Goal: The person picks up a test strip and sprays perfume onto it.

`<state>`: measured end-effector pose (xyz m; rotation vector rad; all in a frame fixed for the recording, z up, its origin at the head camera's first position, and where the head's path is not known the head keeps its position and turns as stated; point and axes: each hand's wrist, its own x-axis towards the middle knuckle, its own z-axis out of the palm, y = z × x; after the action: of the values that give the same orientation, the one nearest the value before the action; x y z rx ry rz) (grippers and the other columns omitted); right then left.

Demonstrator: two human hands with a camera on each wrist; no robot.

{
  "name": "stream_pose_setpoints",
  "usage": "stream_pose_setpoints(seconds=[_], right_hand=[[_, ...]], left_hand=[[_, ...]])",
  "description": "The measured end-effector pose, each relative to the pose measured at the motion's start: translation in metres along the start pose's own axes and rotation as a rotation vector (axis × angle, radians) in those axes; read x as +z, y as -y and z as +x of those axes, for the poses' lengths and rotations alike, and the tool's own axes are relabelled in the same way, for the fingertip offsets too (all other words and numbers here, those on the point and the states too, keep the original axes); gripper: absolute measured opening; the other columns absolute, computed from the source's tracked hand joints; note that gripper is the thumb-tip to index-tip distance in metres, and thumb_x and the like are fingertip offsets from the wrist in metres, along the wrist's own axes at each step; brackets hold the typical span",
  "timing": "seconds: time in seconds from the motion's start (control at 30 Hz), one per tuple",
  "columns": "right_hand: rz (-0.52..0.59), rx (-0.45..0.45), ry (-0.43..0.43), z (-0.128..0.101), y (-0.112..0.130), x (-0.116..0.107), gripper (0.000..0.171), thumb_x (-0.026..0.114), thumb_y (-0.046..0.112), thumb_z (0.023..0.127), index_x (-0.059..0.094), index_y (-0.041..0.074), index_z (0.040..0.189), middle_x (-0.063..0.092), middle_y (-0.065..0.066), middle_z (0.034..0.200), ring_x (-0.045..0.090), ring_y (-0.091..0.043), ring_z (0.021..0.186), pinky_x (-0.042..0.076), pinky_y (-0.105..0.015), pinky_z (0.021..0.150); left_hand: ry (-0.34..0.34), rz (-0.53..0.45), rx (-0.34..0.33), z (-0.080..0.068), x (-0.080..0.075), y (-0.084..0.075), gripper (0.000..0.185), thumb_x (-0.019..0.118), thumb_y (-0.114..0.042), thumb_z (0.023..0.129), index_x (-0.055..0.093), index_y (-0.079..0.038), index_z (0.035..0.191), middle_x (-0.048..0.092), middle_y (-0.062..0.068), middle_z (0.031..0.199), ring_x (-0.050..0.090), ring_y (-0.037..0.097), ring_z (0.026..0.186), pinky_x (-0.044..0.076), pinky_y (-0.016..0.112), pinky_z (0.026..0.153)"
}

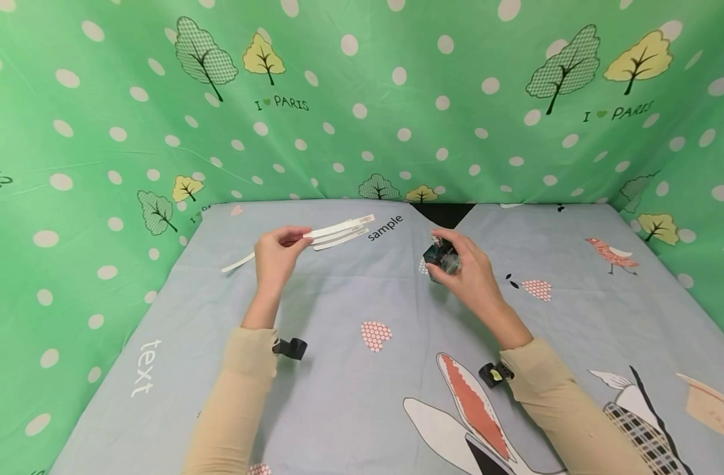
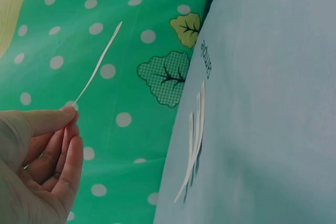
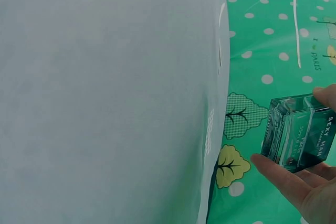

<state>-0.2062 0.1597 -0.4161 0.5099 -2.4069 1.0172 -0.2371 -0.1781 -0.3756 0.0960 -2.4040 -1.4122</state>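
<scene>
My left hand [image 1: 276,257] pinches one end of a white paper perfume test strip [image 2: 100,61] between thumb and fingertips, raised above the bed-like surface. Below it, several more test strips [image 2: 197,135] lie fanned out on the cloth. In my right hand [image 1: 477,274] is a dark teal glass perfume bottle [image 3: 300,135], gripped between thumb and fingers and held off the cloth. White lettering shows on its face in the right wrist view. The bottle's top is partly covered by fingers in the head view. Strip and bottle are apart.
A grey-blue printed cloth [image 1: 338,396] covers the flat surface, with hearts, a bird and rabbit ears on it. Behind and at the sides hangs a green dotted curtain [image 1: 320,158]. Each wrist wears a small black camera [image 1: 293,348].
</scene>
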Motion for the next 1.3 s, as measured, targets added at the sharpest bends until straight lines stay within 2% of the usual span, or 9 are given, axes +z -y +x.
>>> stream_pose_setpoints(seconds=[0.2, 0.43, 0.7, 0.97, 1.3], right_hand=[[0.0, -0.01, -0.009, 0.0, -0.001, 0.0, 0.059, 0.081, 0.017, 0.084, 0.055, 0.019, 0.137, 0.062, -0.014, 0.132, 0.061, -0.034, 0.116, 0.056, -0.052, 0.086], [-0.001, -0.021, -0.004, 0.0, -0.001, 0.001, 0.059, 0.081, 0.017, 0.084, 0.055, 0.018, 0.137, 0.062, -0.013, 0.132, 0.061, -0.033, 0.116, 0.057, -0.051, 0.085], [-0.009, -0.016, 0.004, 0.0, 0.001, 0.001, 0.059, 0.081, 0.018, 0.084, 0.054, 0.019, 0.137, 0.062, -0.012, 0.131, 0.061, -0.033, 0.118, 0.055, -0.053, 0.092], [-0.015, -0.012, 0.006, 0.001, 0.0, 0.002, 0.058, 0.081, 0.019, 0.084, 0.055, 0.02, 0.136, 0.063, -0.013, 0.129, 0.062, -0.034, 0.116, 0.056, -0.054, 0.09], [-0.01, -0.012, 0.009, 0.001, -0.001, 0.003, 0.058, 0.081, 0.018, 0.084, 0.055, 0.02, 0.136, 0.063, -0.014, 0.13, 0.062, -0.035, 0.116, 0.057, -0.054, 0.088]], left_hand=[[-0.021, 0.014, -0.001, 0.002, -0.007, 0.007, 0.02, 0.079, -0.015, 0.087, 0.078, -0.007, 0.105, 0.077, 0.016, 0.101, 0.061, -0.005, 0.075, 0.049, 0.006, 0.067], [-0.055, 0.03, -0.014, 0.003, -0.016, 0.014, 0.02, 0.078, -0.014, 0.087, 0.078, -0.006, 0.105, 0.077, 0.017, 0.101, 0.059, -0.009, 0.072, 0.047, 0.006, 0.064], [-0.066, 0.06, -0.076, 0.006, -0.028, 0.021, 0.022, 0.076, -0.016, 0.089, 0.077, -0.007, 0.108, 0.076, 0.017, 0.105, 0.058, -0.009, 0.072, 0.046, 0.008, 0.061], [-0.079, 0.098, -0.128, 0.011, -0.038, 0.03, 0.023, 0.075, -0.019, 0.09, 0.077, -0.009, 0.111, 0.076, 0.016, 0.106, 0.058, -0.01, 0.071, 0.046, 0.009, 0.06], [-0.118, 0.103, -0.154, 0.014, -0.048, 0.041, 0.023, 0.076, -0.017, 0.089, 0.077, -0.008, 0.11, 0.076, 0.018, 0.107, 0.057, -0.013, 0.068, 0.045, 0.008, 0.058]])
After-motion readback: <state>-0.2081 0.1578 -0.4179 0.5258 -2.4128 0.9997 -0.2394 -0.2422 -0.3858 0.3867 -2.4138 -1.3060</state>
